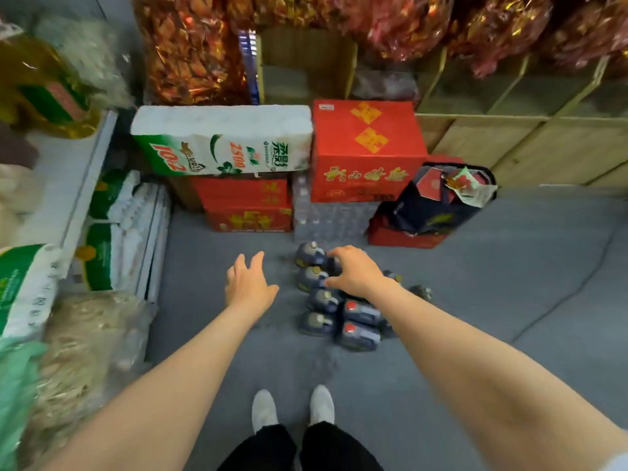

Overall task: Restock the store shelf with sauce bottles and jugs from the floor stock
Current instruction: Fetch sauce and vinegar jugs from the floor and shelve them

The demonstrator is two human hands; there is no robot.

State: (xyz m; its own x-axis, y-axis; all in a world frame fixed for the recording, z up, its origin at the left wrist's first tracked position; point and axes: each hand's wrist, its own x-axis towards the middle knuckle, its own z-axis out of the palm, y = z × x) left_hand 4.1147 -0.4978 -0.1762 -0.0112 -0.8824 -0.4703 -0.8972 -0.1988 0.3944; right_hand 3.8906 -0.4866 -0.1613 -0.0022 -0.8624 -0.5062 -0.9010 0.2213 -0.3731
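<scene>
early on, i judge: the dark jugs [334, 309] cluster on the floor at centre frame. left hand [249, 287] spread, empty; right hand [353, 271] curls over them, grip unclear.

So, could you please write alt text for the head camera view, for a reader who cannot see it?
Seen from above, a person's right hand reaches onto a cluster of dark sauce jugs on the grey floor, the left hand spread open beside them. Red boxes and a tissue pack stand behind.
</scene>
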